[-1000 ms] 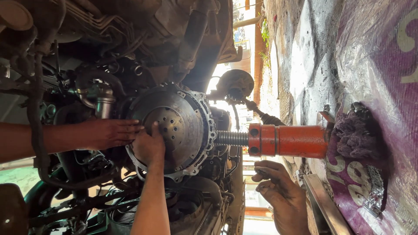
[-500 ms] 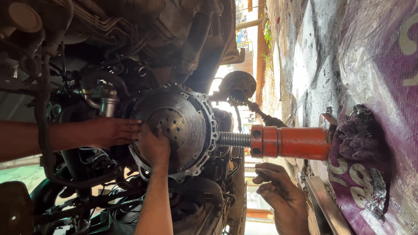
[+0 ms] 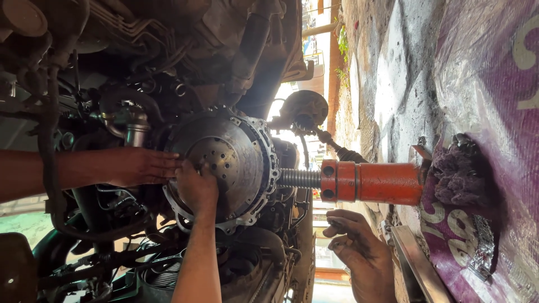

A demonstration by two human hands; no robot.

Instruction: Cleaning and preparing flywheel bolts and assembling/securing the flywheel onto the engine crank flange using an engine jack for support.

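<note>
Hands [image 3: 197, 188] [image 3: 140, 166] stay flat, grip open, on clutch plate [image 3: 236, 163], unmoved since before.

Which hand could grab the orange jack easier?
Probably the right hand: it hangs free and empty just beside the orange cylindrical screw jack. The left hand looks busy, pressed on the round grey toothed metal disc.

A paved stone floor [image 3: 393, 84] runs down the right of the sideways frame, with a purple printed tarpaulin [image 3: 494, 112] spread flat over it. An orange screw jack [image 3: 373, 182] stands on the tarpaulin's edge, a dark purple rag [image 3: 457, 174] bunched at its base, beside a metal bar [image 3: 418, 264].
</note>
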